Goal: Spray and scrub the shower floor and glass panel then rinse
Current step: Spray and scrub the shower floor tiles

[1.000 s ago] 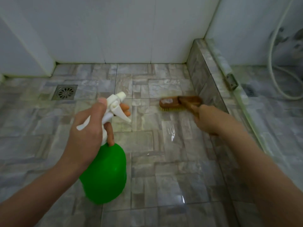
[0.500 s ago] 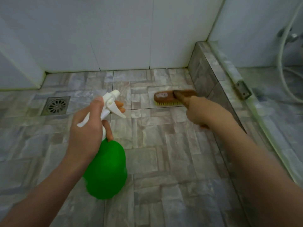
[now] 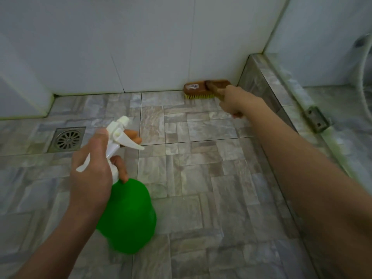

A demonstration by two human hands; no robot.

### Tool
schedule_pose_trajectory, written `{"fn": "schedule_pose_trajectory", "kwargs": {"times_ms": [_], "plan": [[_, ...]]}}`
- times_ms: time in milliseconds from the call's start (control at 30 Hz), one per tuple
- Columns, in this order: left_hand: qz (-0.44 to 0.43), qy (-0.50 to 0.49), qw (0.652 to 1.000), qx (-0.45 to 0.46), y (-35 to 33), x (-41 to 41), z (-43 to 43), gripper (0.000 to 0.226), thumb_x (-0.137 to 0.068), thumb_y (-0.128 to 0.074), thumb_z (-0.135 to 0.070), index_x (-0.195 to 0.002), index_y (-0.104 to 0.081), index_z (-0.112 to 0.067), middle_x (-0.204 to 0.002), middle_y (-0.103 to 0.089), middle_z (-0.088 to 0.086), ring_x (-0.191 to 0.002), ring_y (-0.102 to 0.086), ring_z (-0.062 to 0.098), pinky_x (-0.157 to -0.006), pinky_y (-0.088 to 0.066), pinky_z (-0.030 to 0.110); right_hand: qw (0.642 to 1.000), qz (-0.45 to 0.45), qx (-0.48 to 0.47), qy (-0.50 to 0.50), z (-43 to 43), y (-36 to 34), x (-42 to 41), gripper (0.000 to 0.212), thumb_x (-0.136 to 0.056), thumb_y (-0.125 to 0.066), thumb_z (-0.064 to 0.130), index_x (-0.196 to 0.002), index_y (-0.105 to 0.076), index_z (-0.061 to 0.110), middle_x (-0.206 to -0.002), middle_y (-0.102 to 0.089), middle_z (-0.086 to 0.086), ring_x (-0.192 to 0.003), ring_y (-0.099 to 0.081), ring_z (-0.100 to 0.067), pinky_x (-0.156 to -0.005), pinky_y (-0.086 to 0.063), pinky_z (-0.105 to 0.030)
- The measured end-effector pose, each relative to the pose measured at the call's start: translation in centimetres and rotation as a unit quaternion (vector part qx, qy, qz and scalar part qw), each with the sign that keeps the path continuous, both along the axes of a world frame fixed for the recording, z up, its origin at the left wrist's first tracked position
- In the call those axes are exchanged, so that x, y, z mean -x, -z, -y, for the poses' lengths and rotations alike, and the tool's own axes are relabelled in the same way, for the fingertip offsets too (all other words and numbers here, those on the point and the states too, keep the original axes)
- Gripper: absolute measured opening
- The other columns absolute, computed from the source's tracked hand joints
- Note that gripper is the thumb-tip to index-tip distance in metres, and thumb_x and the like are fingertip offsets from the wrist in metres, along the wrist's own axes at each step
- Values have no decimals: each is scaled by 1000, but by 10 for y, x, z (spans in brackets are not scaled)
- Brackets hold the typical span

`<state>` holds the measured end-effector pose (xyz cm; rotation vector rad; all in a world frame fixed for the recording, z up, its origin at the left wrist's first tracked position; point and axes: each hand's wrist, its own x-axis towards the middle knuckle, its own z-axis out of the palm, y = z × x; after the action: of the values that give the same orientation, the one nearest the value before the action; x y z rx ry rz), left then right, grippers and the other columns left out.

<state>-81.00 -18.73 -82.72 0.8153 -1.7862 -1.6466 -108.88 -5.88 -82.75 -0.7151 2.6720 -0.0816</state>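
- The person's left hand (image 3: pixel 90 174) is wrapped round the white neck of the spray bottle (image 3: pixel 128 216), with fingertips on the trigger. The bottle hangs in the air above the floor, its nozzle pointing away from the person.
- The right hand (image 3: pixel 233 101) is closed round the wooden handle of the brush (image 3: pixel 201 88), with the arm stretched out.
- The yellow bristles sit on the shower floor (image 3: pixel 201 178) at its far right end. They touch the foot of the wall (image 3: pixel 141 47) and are near the low kerb (image 3: pixel 261 81).
- The work looks to be at the floor-scrubbing stage, along the back edge.
- No foam or pooled water shows on the tiles, so it is not possible to tell how much floor has been sprayed or scrubbed.
- The rest of the floor, the glass panel and the rinse all seem left to do.
- The glass panel is hard to pick out. The hazy area beyond the kerb and the metal bracket (image 3: pixel 317 118) on the kerb's top suggest it may stand there.
- The floor is grey-brown stone-pattern tile with thin grout lines. A round drain (image 3: pixel 67 138) in a square frame lies at the left, well apart from the brush.
- The walls are plain white tile. A greenish tinge runs along the kerb top and the left wall's foot.
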Motion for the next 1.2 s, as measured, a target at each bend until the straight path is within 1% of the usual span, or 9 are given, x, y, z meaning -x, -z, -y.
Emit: {"fn": "schedule_pose_trajectory", "kwargs": {"times_ms": [167, 333, 400, 500, 667, 867, 967, 1067, 1200], "plan": [[-15, -26, 999, -20, 3, -5, 19, 44, -89, -39, -49, -71, -77, -37, -85, -76, -3, -33, -43, 17, -39, -36, 26, 997, 43, -69, 8, 6, -14, -58, 45, -94, -44, 5, -137, -47, 17, -80, -52, -7, -44, -55, -16, -32, -37, -23], [30, -38, 998, -35, 20, -19, 45, 72, -76, -41, -69, -108, -70, -11, -106, -73, 16, -35, -43, 15, -44, -40, 25, 998, 1, 59, -3, 37, 21, -49, 78, -90, -37, -1, -151, -12, 40, -113, -57, -13, -63, -59, -22, -48, -51, -32], [40, -34, 998, -39, 22, -25, 55, 79, -76, -40, -69, -115, -65, -6, -113, -71, 16, -33, -43, 13, -41, -40, 21, 999, 24, 45, 2, 46, 8, -54, 70, -91, -39, -1, -151, -22, 32, -109, -56, -11, -58, -58, -20, -45, -49, -30], [15, -61, 998, -29, 17, -34, 59, 60, -78, -39, -66, -96, -74, -20, -102, -76, 7, -33, -42, 16, -39, -38, 22, 996, 57, -55, -30, 48, -8, -95, 50, -93, -45, 3, -140, -44, 17, -101, -61, -5, -54, -57, -16, -51, -51, -31], [-12, -68, 997, -21, 1, -52, 58, 43, -79, -42, -62, -79, -78, -38, -95, -78, -5, -33, -41, 18, -38, -38, 24, 997, -18, 12, -76, 81, 17, -98, 63, -90, -38, -3, -149, -28, 19, -121, -59, -15, -92, -64, -32, -74, -52, -40], [7, -120, 993, -11, -5, -83, 83, 45, -83, -41, -60, -83, -75, -31, -98, -77, 4, -35, -44, 19, -45, -42, 27, 990, -2, -93, -103, 107, -14, -130, 40, -93, -52, 10, -133, -51, 15, -95, -63, -6, -52, -56, -17, -46, -47, -30], [28, -155, 987, -13, -7, -97, 90, 42, -91, -42, -55, -82, -72, -27, -82, -76, 6, -35, -45, 17, -47, -42, 28, 991, -8, -26, -131, 124, 13, -140, 58, -94, -47, 6, -147, -30, 20, -109, -62, -14, -65, -61, -21, -55, -55, -33], [24, -176, 984, 0, -11, -114, 94, 45, -98, -41, -44, -72, -75, -30, -65, -72, 2, -34, -44, 15, -43, -40, 23, 989, 3, 26, -144, 152, 15, -132, 75, -93, -45, 5, -153, -9, 33, -100, -57, -12, -55, -60, -18, -38, -44, -24], [13, -184, 983, 0, -11, -140, 106, 43, -96, -40, -45, -74, -77, -41, -88, -77, 4, -37, -45, 16, -41, -41, 22, 986, 31, -76, -146, 155, -6, -174, 45, -97, -51, 15, -141, -41, 15, -105, -61, -9, -43, -57, -12, -33, -43, -22]]}}
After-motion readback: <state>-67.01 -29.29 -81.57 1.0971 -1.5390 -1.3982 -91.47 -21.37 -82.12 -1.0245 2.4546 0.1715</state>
